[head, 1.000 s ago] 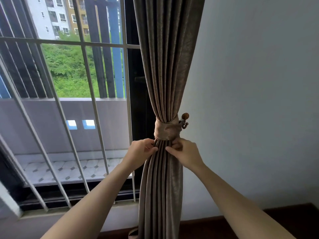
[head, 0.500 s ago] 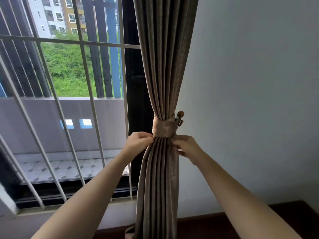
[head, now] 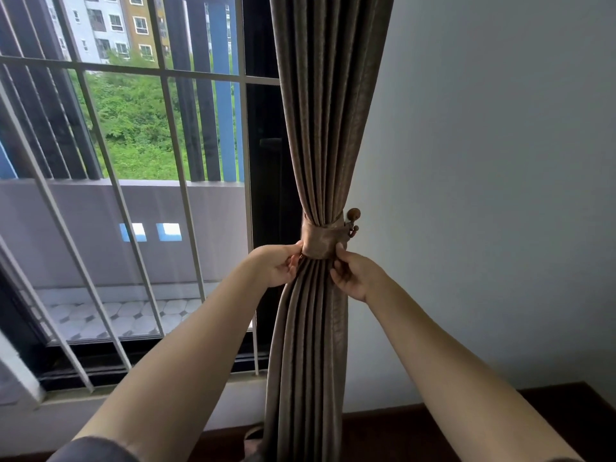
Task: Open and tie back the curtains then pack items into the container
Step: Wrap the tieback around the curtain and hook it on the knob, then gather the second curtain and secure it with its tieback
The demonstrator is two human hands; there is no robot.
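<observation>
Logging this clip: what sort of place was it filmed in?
Probably a room in a flat. A curtain is gathered by a tie-back hooked to a plain wall, beside a barred window that looks over a tiled balcony toward apartment blocks.

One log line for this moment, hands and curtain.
curtain: gathered beside wall | tieback: wrapped round curtain, on hook | left hand: pinches tieback | right hand: pinches tieback
</observation>
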